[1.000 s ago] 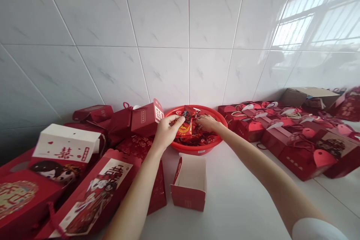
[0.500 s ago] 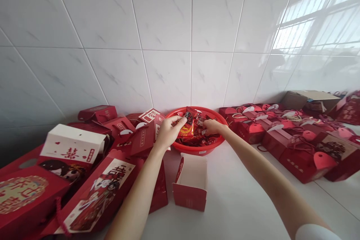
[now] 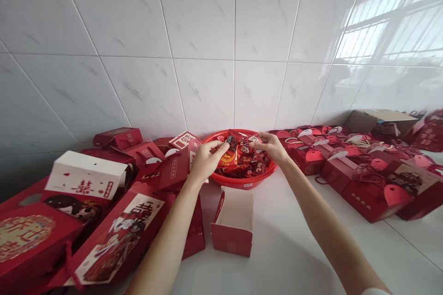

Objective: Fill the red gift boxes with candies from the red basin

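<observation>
A red plastic basket (image 3: 247, 183) full of shiny red wrapped packets stands against the tiled wall. Over its left side, my left hand (image 3: 208, 156) pinches red and gold packets (image 3: 230, 153), one with a dark round print. My right hand (image 3: 273, 146) is above the basket's right side, its thumb and fingers closed on a small red and white packet (image 3: 254, 140). In front of the basket, an open box (image 3: 232, 239), red outside and pale inside, sits on the white surface.
Red gift boxes (image 3: 119, 235) are piled at the left, some with printed figures. Rows of closed red boxes (image 3: 367, 189) with heart-shaped tags fill the right side. A brown cardboard box (image 3: 382, 120) stands at the back right. The white tiled wall (image 3: 207, 92) rises behind.
My right hand has risen from among the packets in the basket and now has a small packet between its fingers. My left hand has barely moved and keeps its grip.
</observation>
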A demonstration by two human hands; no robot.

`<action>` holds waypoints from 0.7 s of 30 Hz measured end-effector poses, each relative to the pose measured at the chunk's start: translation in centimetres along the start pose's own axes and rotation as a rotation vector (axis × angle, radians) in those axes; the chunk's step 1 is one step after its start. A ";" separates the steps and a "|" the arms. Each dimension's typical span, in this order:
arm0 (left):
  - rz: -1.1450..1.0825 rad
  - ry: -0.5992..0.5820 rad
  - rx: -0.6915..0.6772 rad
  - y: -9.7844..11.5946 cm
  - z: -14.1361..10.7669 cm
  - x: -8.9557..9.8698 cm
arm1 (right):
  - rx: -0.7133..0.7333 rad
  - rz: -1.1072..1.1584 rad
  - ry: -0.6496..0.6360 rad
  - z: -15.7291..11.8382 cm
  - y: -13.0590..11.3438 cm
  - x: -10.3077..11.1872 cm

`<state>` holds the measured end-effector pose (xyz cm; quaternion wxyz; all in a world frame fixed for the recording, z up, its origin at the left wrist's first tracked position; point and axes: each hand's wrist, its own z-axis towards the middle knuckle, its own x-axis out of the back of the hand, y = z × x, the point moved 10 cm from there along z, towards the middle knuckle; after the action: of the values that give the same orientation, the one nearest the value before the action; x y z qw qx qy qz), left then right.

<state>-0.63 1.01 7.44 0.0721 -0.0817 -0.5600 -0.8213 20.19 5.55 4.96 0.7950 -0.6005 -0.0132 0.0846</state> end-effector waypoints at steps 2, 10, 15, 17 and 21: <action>-0.006 -0.009 0.002 -0.2 0.0 -0.1 | -0.027 0.084 0.033 -0.7 -0.8 -0.2; 0.041 -0.004 0.013 -0.1 -0.1 0.0 | -0.184 0.282 -0.110 -2.6 -1.2 -2.8; 0.077 -0.001 -0.023 0.1 -0.1 0.0 | -0.098 0.370 -0.122 -2.8 -2.1 -3.7; 0.093 -0.005 -0.047 0.4 -0.1 -0.1 | -0.059 0.358 -0.097 -3.0 -2.4 -3.9; 0.146 -0.026 -0.116 1.3 -0.3 -0.5 | -0.013 0.256 -0.099 -3.5 -2.8 -4.7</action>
<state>0.09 0.28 8.38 0.1196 -0.1370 -0.5050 -0.8437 16.37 0.74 7.05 0.7723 -0.5973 0.0236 0.2149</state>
